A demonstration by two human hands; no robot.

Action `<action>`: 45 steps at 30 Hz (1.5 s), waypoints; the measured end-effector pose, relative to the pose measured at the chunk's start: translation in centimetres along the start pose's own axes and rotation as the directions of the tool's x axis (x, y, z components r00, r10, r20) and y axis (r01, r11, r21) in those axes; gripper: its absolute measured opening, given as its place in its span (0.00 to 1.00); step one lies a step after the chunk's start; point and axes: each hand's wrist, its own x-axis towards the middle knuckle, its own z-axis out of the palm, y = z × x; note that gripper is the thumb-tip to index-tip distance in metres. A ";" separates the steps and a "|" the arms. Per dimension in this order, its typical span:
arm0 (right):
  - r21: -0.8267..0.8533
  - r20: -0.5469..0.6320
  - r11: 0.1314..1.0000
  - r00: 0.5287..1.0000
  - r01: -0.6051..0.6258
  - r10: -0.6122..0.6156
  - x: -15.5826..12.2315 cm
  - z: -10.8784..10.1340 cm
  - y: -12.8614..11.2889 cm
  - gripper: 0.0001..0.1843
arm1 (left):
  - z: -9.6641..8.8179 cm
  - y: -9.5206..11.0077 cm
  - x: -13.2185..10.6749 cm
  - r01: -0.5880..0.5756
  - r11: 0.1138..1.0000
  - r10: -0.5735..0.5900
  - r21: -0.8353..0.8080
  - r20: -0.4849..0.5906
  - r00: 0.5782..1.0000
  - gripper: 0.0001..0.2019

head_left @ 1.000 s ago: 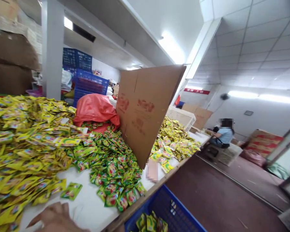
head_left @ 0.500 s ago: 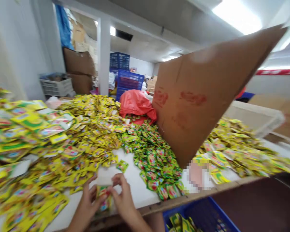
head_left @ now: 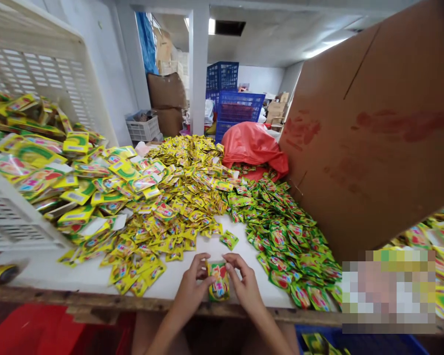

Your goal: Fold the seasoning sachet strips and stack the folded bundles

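Observation:
Low over the front edge of the table, my left hand [head_left: 195, 280] pinches the left side of a small printed carton [head_left: 218, 285], yellow and green with red fruit on its face. My right hand [head_left: 243, 277] is closed at the carton's upper right edge, thumb and fingers on it. The carton stands roughly upright, its printed face towards me. Just beyond the hands a single green sachet [head_left: 229, 239] lies on the white tabletop [head_left: 203, 245]. Yellow sachets [head_left: 177, 207] are heaped to the left, green sachets [head_left: 286, 231] to the right.
A tipped white crate [head_left: 55, 64] spills yellow cartons [head_left: 85, 172] on the left. A large cardboard sheet [head_left: 355, 148] leans on the right, beside a red bag [head_left: 255, 148]. Below the table are a blue crate [head_left: 388, 345] and a red container [head_left: 33, 330]. A blurred patch covers the right front.
The view has turned left and levelled, bringing the white crate into sight. The white flap above the carton no longer shows; its printed face does. Both hands still hold it.

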 end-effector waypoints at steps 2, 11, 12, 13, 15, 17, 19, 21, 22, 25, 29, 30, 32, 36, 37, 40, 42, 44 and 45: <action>-0.026 0.056 1.000 0.998 0.016 -0.014 0.0 -0.6 -0.3 0.11 | 0.4 0.0 0.3 -0.011 1.000 0.011 0.005 0.033 0.999 0.17; -0.104 0.122 0.991 0.990 0.083 -0.070 0.1 -1.8 -1.0 0.12 | 1.3 0.1 0.9 -0.042 0.997 0.039 0.057 0.065 0.997 0.09; -0.089 0.076 0.994 0.995 0.064 -0.058 -0.1 -1.7 -0.7 0.11 | 1.4 0.2 0.8 -0.050 0.997 0.046 0.065 0.054 0.997 0.09; -0.068 0.026 0.997 0.999 0.042 -0.040 -0.2 -1.5 -0.5 0.13 | 1.5 0.2 0.7 -0.058 0.995 0.055 0.076 0.043 0.998 0.08; -0.026 -0.036 1.000 0.999 0.003 -0.004 -0.4 -1.3 0.0 0.21 | 1.8 0.2 0.6 -0.076 0.994 0.076 0.083 0.005 0.997 0.08; -0.019 0.001 1.000 1.000 -0.012 0.012 -0.5 -1.4 0.0 0.21 | 1.9 0.2 0.5 -0.085 0.995 0.087 0.043 -0.044 0.995 0.14; -0.038 0.069 0.999 0.998 0.008 -0.005 -0.4 -1.8 -0.4 0.14 | 2.0 0.3 0.3 -0.097 0.995 0.097 0.019 -0.058 0.994 0.18; -0.056 0.116 0.997 0.992 0.053 -0.047 -0.3 -2.3 -1.0 0.09 | 2.0 0.6 0.0 -0.123 0.990 0.125 0.065 -0.026 0.992 0.15; -0.060 0.130 0.995 0.989 0.077 -0.068 -0.4 -2.5 -1.4 0.09 | 2.0 0.9 -0.1 -0.143 0.984 0.145 0.107 -0.009 0.989 0.12; -0.071 0.150 0.991 0.984 0.111 -0.100 -0.7 -2.7 -2.3 0.09 | 2.2 1.5 -0.7 -0.197 0.960 0.210 0.200 -0.047 0.976 0.09; -0.127 0.147 0.985 0.985 0.112 -0.093 -1.2 -2.6 -2.8 0.09 | 2.7 1.8 -1.2 -0.183 0.961 0.216 0.206 -0.151 0.965 0.09; -0.157 0.153 0.981 0.984 0.112 -0.088 -1.1 -2.5 -2.9 0.09 | 2.9 1.8 -1.1 -0.174 0.964 0.207 0.200 -0.160 0.965 0.09; -0.218 0.160 0.970 0.984 0.109 -0.074 -0.9 -2.6 -2.9 0.09 | 3.0 2.1 -0.9 -0.149 0.969 0.183 0.196 -0.167 0.969 0.08; -0.281 0.163 0.956 0.986 0.080 -0.035 -0.1 -2.9 -3.2 0.08 | 3.0 2.8 -0.2 -0.083 0.980 0.117 0.183 -0.179 0.977 0.09; -0.282 0.167 0.957 0.986 0.070 -0.023 0.1 -3.0 -3.3 0.07 | 3.0 2.9 -0.1 -0.072 0.981 0.105 0.183 -0.178 0.978 0.09; -0.242 0.180 0.969 0.984 0.054 -0.010 0.3 -3.1 -3.4 0.08 | 2.9 2.8 0.2 -0.068 0.982 0.097 0.176 -0.163 0.982 0.10; -0.180 0.174 0.982 0.985 0.053 -0.021 0.0 -2.9 -3.2 0.10 | 2.8 2.5 0.1 -0.078 0.986 0.101 0.146 -0.154 0.983 0.10; -0.115 0.146 0.992 0.989 0.045 -0.028 -0.7 -2.6 -2.6 0.10 | 2.6 1.9 -0.2 -0.086 0.990 0.102 0.114 -0.144 0.984 0.10; -0.087 0.124 0.996 0.992 0.036 -0.025 -1.0 -2.3 -2.3 0.11 | 2.5 1.7 -0.3 -0.093 0.990 0.107 0.106 -0.138 0.985 0.09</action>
